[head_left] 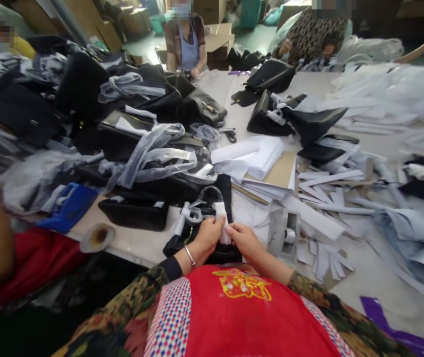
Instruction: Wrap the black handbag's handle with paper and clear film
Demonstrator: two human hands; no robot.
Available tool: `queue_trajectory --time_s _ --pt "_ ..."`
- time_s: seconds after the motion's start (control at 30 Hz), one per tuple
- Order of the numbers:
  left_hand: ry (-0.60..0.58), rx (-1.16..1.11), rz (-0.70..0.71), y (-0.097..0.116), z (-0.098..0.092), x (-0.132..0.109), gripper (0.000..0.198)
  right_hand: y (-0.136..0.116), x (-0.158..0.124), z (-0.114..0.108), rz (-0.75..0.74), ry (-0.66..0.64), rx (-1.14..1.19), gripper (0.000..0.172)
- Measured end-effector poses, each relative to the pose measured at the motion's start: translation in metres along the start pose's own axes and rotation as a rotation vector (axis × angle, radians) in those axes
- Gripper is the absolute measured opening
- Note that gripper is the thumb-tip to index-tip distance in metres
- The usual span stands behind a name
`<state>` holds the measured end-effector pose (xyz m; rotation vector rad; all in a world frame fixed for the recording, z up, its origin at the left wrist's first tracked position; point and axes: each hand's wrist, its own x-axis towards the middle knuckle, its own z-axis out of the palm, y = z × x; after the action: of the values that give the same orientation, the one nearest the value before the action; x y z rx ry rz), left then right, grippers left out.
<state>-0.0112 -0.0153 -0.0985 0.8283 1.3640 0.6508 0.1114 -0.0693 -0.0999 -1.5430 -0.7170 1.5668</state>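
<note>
A black handbag (229, 255) lies at the table's near edge, right in front of my red apron. White paper (220, 210) is wrapped round part of its handle (212, 190), which loops up behind my fingers. From the left side my left hand (209, 235) pinches this paper. Opposite it, my right hand (244, 241) closes its thumb and fingers on the paper's right edge. Left of my hands, a second white wrapping (186, 211) is knotted on the bag's strap or handle. My hands hide much of the bag.
Black bags (141, 134) with plastic-covered straps pile up at left and beyond. A blue tape dispenser (73, 206) and a tape roll (97, 237) sit left. Paper sheets (264, 156), a grey dispenser (283, 235) and paper strips (329, 263) lie right. Co-workers are around the table.
</note>
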Motion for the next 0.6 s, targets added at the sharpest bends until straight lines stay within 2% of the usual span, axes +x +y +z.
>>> queue_trajectory --time_s 0.1,0.27,0.33,0.43,0.5,0.6 --pt "-0.035 -0.057 -0.018 0.0 0.003 0.0 0.027 0.004 0.003 0.007 0.011 0.085 0.015 0.038" --pt "-0.055 -0.085 -0.012 0.0 0.007 -0.003 0.04 0.002 0.005 0.015 -0.138 0.235 -0.249 0.019" --pt "-0.026 -0.012 -0.002 0.0 0.005 0.001 0.045 -0.001 0.006 0.013 -0.145 0.231 -0.307 0.017" --pt "-0.058 0.102 -0.001 0.0 0.001 0.013 0.046 -0.004 0.005 0.007 -0.164 0.194 -0.308 0.013" --pt "-0.077 0.156 -0.008 0.003 0.0 0.016 0.047 -0.006 -0.001 0.005 -0.158 0.213 -0.296 0.013" --pt "-0.058 0.219 -0.003 0.009 0.0 0.013 0.049 -0.004 -0.011 0.006 -0.16 0.302 -0.36 0.025"
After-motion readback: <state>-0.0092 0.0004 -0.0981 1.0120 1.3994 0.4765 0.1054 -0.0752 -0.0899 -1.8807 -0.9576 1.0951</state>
